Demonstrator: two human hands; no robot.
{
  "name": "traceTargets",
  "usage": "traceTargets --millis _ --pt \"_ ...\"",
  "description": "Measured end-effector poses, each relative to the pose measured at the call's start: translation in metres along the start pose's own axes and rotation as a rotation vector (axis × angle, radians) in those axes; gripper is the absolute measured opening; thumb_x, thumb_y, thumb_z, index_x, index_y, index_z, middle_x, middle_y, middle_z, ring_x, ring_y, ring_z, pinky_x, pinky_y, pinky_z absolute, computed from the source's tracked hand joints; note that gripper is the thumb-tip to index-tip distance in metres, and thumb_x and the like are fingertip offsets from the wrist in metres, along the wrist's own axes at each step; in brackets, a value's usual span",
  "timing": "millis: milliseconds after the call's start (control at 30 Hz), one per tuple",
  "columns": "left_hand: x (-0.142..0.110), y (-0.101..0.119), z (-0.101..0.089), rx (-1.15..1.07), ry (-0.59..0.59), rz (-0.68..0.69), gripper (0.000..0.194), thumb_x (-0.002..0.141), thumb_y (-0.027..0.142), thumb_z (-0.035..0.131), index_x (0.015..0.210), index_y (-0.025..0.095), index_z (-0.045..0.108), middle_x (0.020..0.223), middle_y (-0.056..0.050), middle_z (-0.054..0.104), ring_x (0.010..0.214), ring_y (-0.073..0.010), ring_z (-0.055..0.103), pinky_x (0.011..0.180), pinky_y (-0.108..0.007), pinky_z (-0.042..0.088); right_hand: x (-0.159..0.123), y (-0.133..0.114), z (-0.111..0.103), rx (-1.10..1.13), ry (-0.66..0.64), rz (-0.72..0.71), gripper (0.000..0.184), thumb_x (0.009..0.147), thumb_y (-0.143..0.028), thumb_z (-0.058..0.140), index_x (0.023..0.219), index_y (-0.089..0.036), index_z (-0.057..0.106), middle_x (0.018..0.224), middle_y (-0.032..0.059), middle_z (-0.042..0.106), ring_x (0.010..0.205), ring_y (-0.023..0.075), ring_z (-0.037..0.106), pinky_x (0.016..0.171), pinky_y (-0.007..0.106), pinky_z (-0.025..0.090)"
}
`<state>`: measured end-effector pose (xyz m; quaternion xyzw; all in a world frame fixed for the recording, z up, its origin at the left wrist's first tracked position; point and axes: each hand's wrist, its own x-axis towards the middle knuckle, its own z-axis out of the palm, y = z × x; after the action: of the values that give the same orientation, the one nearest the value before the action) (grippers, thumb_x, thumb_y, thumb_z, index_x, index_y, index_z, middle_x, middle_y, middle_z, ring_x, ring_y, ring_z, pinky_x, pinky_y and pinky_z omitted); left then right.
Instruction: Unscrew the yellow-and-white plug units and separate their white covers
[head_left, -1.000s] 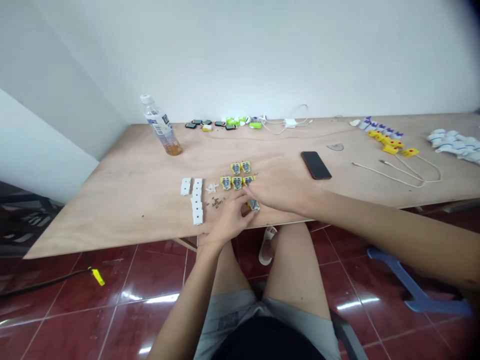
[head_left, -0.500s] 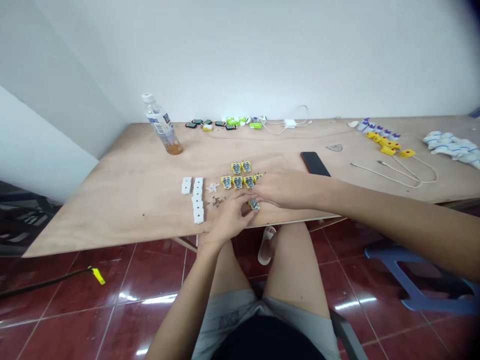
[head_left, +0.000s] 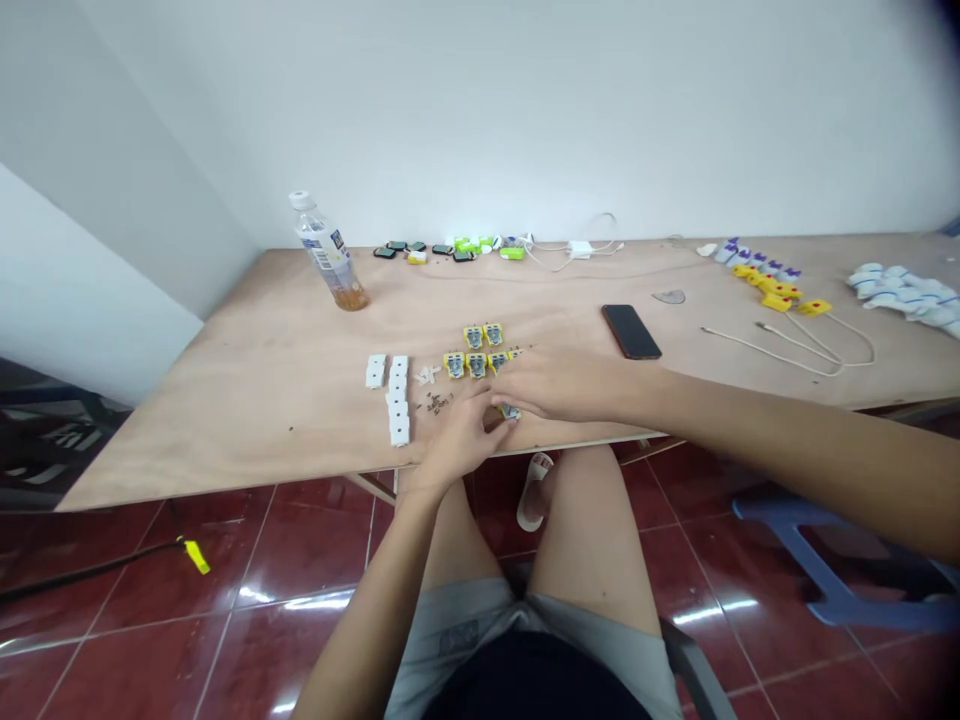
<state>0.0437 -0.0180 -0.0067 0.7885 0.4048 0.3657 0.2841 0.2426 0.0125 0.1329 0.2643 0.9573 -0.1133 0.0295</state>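
Observation:
Near the table's front edge, my left hand point(head_left: 466, 430) is closed with thumb and fingers around a small yellow-and-grey device part point(head_left: 510, 411). My right hand point(head_left: 536, 382) reaches over the same part from the right, its fingers bent and pressed together at the part's upper side; whatever they pinch is hidden. Just beyond the hands stand rows of similar yellow-and-grey parts point(head_left: 475, 364), some partly covered by my right hand. Left of my left hand lie small dark screws point(head_left: 436, 403), little white plastic pieces point(head_left: 428, 375) and a column of white covers point(head_left: 399, 400).
A bottle point(head_left: 330, 255) stands at the back left. Green and dark small items point(head_left: 469, 245) and a white adapter with cable point(head_left: 580, 249) lie along the wall. To the right are a phone point(head_left: 631, 331), yellow pieces with cables point(head_left: 814, 307) and a white bundle point(head_left: 904, 290).
My right hand has shifted slightly left and covers more of the part and of the row behind it. More of the phone shows. My left hand has hardly moved.

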Motion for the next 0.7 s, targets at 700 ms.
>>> traceTargets --millis 700 --pt "0.003 0.006 -0.004 -0.023 -0.028 0.006 0.033 0.098 0.018 0.076 0.13 0.024 0.079 0.153 -0.012 0.072 0.145 -0.0351 0.066 0.128 -0.057 0.051 -0.003 0.007 0.002 0.152 0.026 0.039 0.03 0.111 -0.015 0.053 0.128 -0.019 0.078 0.123 0.0113 0.083 0.104 0.0254 0.074 0.091 0.036 0.052"
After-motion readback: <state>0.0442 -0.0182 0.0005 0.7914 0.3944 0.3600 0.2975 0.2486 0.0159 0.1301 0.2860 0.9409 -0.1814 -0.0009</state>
